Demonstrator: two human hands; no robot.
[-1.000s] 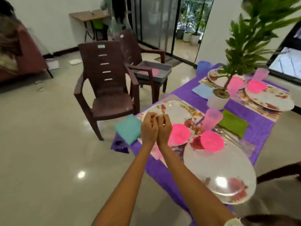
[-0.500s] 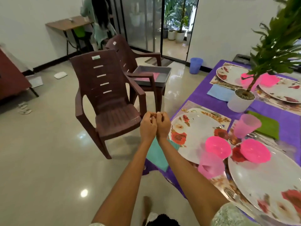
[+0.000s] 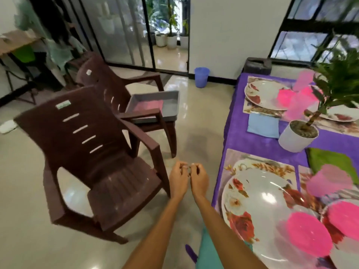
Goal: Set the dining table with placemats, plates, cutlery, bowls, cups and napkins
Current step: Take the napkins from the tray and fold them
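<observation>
My left hand (image 3: 178,181) and my right hand (image 3: 199,179) are held side by side over the floor, just left of the purple-clothed table (image 3: 236,133). Both have curled fingers whose tips nearly meet, and neither holds anything. To their right a floral plate (image 3: 260,208) lies on a placemat (image 3: 230,160), with a pink bowl (image 3: 308,234) on it. A second pink bowl (image 3: 345,220), a pink cup (image 3: 328,181) and a green napkin (image 3: 330,160) sit further right. A teal napkin (image 3: 207,251) hangs at the near edge. Far off lie a blue napkin (image 3: 263,125) and another plate (image 3: 264,94).
A brown plastic chair (image 3: 101,162) stands close on my left. Behind it a second chair (image 3: 116,88) carries a grey tray (image 3: 155,105). A white plant pot (image 3: 297,136) stands mid-table. A blue bin (image 3: 202,76) is by the wall, and a person (image 3: 58,41) stands at the back left.
My view has swung left and closer along the table edge. My hands, pressed together as fists before, have drifted slightly apart and now hover over the floor beside the table.
</observation>
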